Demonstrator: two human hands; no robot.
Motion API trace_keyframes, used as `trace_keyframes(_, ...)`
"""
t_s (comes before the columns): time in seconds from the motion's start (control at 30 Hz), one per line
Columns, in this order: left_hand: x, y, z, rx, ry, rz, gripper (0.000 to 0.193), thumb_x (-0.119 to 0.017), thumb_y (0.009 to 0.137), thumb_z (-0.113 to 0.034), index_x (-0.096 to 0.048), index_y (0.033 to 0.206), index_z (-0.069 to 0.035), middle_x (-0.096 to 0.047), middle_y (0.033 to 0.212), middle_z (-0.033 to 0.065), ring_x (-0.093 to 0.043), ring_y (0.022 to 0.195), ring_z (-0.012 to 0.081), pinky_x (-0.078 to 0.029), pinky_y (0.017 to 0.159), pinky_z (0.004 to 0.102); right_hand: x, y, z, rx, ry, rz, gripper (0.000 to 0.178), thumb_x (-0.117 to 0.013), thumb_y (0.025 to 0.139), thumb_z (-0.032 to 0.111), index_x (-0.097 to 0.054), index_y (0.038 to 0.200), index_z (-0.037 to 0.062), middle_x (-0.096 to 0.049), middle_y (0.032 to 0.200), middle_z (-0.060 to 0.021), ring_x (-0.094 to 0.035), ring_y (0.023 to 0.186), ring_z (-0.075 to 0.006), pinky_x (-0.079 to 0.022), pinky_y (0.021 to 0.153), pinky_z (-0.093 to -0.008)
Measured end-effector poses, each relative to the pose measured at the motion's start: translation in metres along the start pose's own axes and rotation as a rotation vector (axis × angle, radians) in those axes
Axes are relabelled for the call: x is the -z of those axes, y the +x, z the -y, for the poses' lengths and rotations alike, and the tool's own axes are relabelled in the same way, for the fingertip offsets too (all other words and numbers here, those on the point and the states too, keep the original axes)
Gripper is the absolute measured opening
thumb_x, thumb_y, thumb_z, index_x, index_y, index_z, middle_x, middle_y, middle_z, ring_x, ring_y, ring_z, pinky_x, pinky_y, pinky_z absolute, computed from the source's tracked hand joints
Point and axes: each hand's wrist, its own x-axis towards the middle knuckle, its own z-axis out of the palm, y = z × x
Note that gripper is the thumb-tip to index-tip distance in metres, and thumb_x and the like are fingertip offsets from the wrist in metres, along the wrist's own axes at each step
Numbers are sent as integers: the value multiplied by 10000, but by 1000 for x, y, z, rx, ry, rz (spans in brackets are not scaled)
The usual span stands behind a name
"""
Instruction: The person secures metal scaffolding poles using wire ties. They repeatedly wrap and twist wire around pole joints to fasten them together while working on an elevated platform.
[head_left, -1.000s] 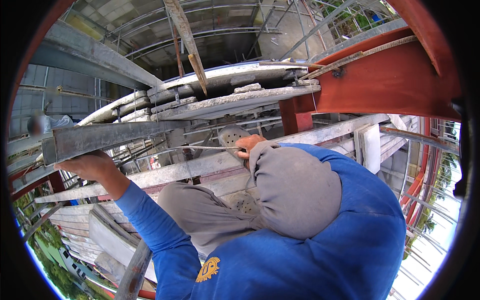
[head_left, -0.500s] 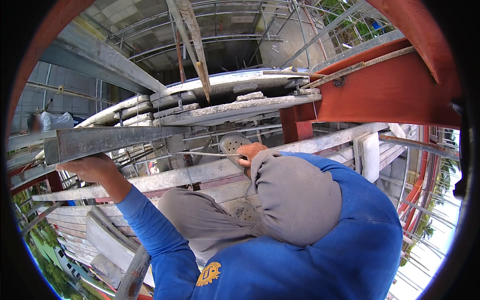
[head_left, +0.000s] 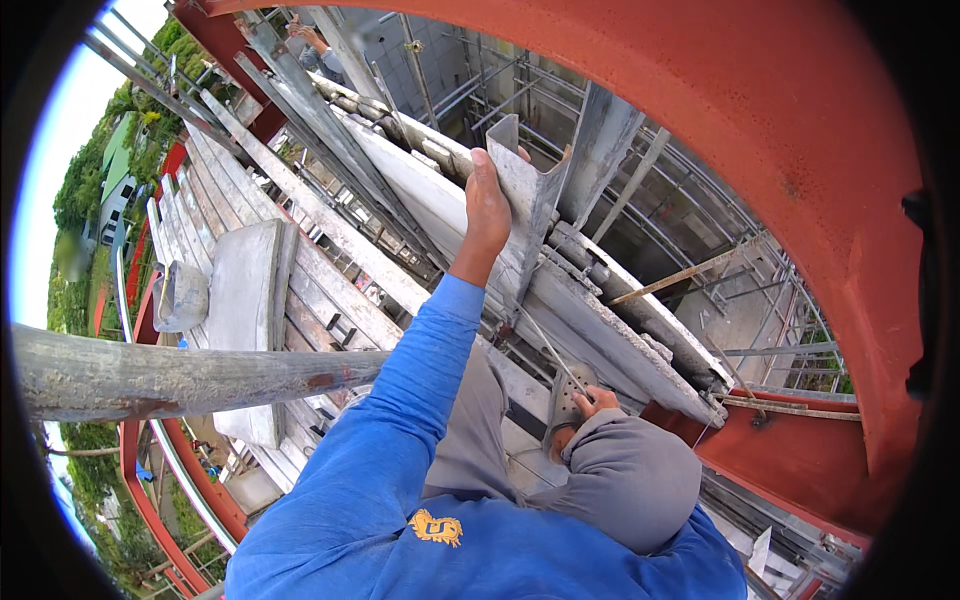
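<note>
My left hand (head_left: 487,208) reaches forward and grips the side of a grey metal C-shaped channel (head_left: 532,195), thumb along its near edge. Most of its fingers are hidden behind the metal. Low and to the right, my right hand (head_left: 598,402) is closed round a thin rod (head_left: 546,345), whose far end meets the lower part of the channel. That hand is beside my bent knee and a grey clog with holes (head_left: 564,400) on my foot.
Pale slabs (head_left: 600,325) run diagonally past the channel. A large red steel beam (head_left: 790,130) arches along the right. A round pole (head_left: 190,372) crosses from the left above planks and a flat panel (head_left: 245,285). Another person's arm (head_left: 312,38) shows far off, upper left.
My view has swung round, so the slabs now run diagonally. The channel, which lay sideways at the left, now points away ahead of me. My left hand keeps hold of it.
</note>
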Motion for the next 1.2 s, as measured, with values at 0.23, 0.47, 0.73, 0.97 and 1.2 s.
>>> trace_keyframes(0.23, -8, -52, -40, -198, 504, -200, 747, -349, 1118, -619, -577, 1411, 30, -593, 1378, 234, -529, 1336, 353, -404, 1152, 443, 114, 54, 77, 165, -28, 312, 587, -683, 976, 531, -649, 855, -42, -521, 699, -169, -514, 661, -257, -429, 655, -464)
trace_keyframes(0.47, 81, -286, -110, 288, 427, 297, 462, -608, 1069, -460, -758, 1101, -24, -752, 993, 128, -727, 918, 327, -560, 849, 440, 187, 60, 237, -13, 127, 572, 363, -730, 995, 369, -700, 907, 18, -477, 664, 58, -393, 581, -36, -284, 522, -274)
trace_keyframes(0.73, 207, -497, -136, 762, 593, -693, 376, -689, 1044, -384, -770, 1026, -17, -699, 778, 62, -631, 692, 88, -518, 646, 309, 197, 86, 317, 324, -18, 518, 314, -727, 1022, 326, -713, 979, 15, -468, 674, 84, -366, 555, -14, -252, 496, -244)
trace_keyframes(0.97, 360, -796, -16, 1213, 576, -1331, 405, -700, 988, -413, -681, 843, -35, -672, 722, 87, -620, 526, 229, -447, 482, 424, 177, 50, 423, 497, 157, 355, 318, -705, 1048, 335, -699, 1036, 17, -446, 663, 69, -361, 525, -21, -248, 459, -228)
trace_keyframes(1.2, 346, -739, 62, 1314, 597, -1279, 442, -688, 995, -467, -724, 926, -32, -695, 753, 112, -685, 573, 264, -530, 515, 477, 137, 47, 414, 598, 84, 265, 324, -715, 1047, 316, -721, 1022, -7, -493, 699, 51, -386, 604, -32, -294, 541, -235)
